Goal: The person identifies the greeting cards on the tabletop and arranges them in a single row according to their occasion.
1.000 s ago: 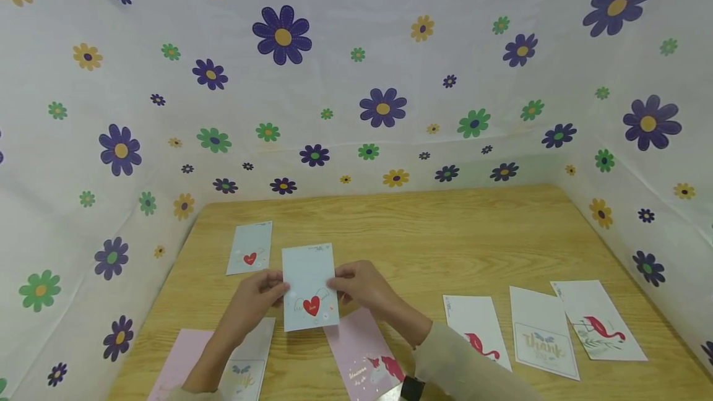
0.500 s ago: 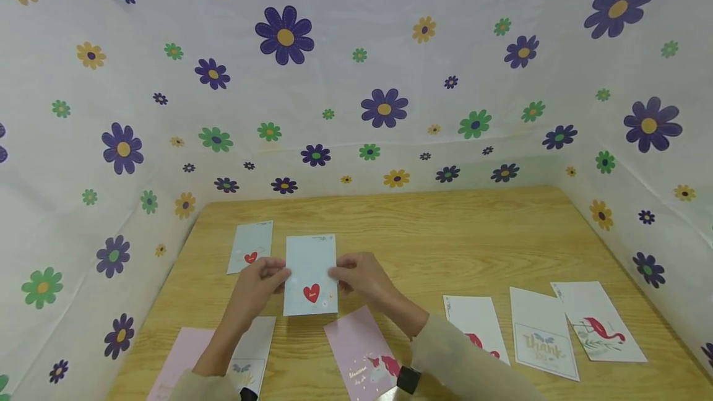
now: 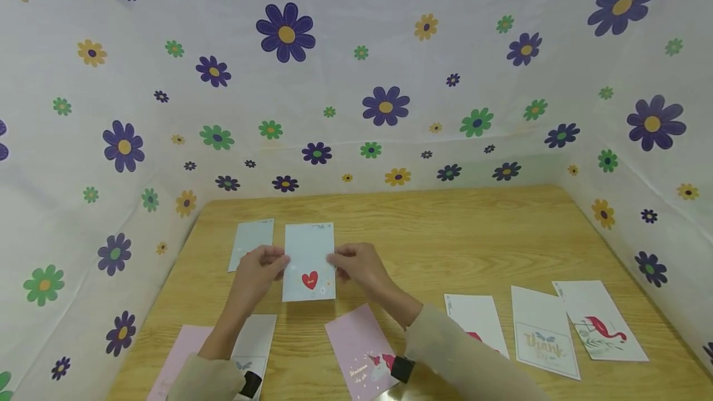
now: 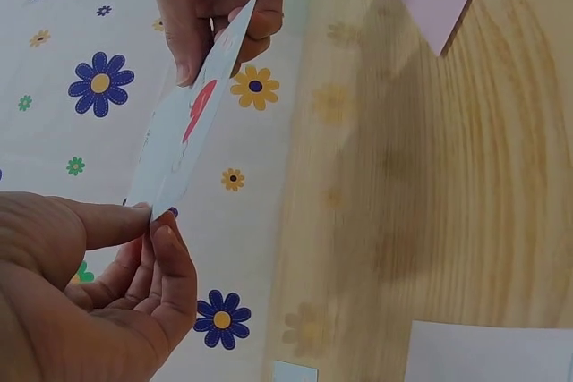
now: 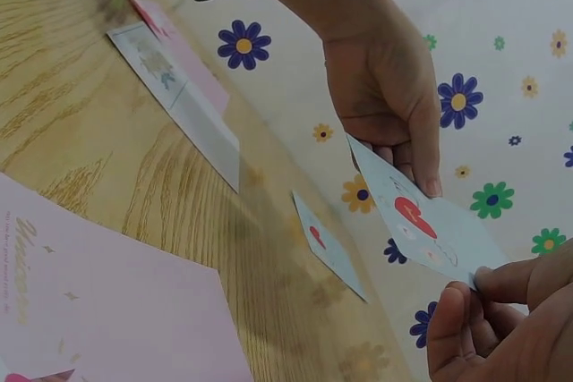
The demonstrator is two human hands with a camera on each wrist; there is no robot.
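A pale blue greeting card (image 3: 307,252) with a red heart is held above the wooden table, its printed face toward the head camera. My left hand (image 3: 257,278) pinches its left edge between thumb and fingers. On the opposite edge, my right hand (image 3: 364,270) pinches it the same way. Seen from the left wrist, the card (image 4: 188,131) is nearly edge-on, stretched between both hands. A second blue heart card (image 3: 252,235) lies on the table behind my left hand, which partly covers it. Below the held card lies a pink unicorn card (image 3: 356,339).
Near the left front are a pink card (image 3: 186,345) and a white "thank you" card (image 3: 259,333), partly hidden by my left arm. To the right lie a flamingo card (image 3: 479,314), a "thank you" card (image 3: 543,333) and another flamingo card (image 3: 604,327). Flowered cloth (image 3: 384,67) encloses the table's back and sides.
Both hands have carried the held blue card away from me toward the back of the table. My left hand now covers more of the second blue card. The cards on the table have stayed put.
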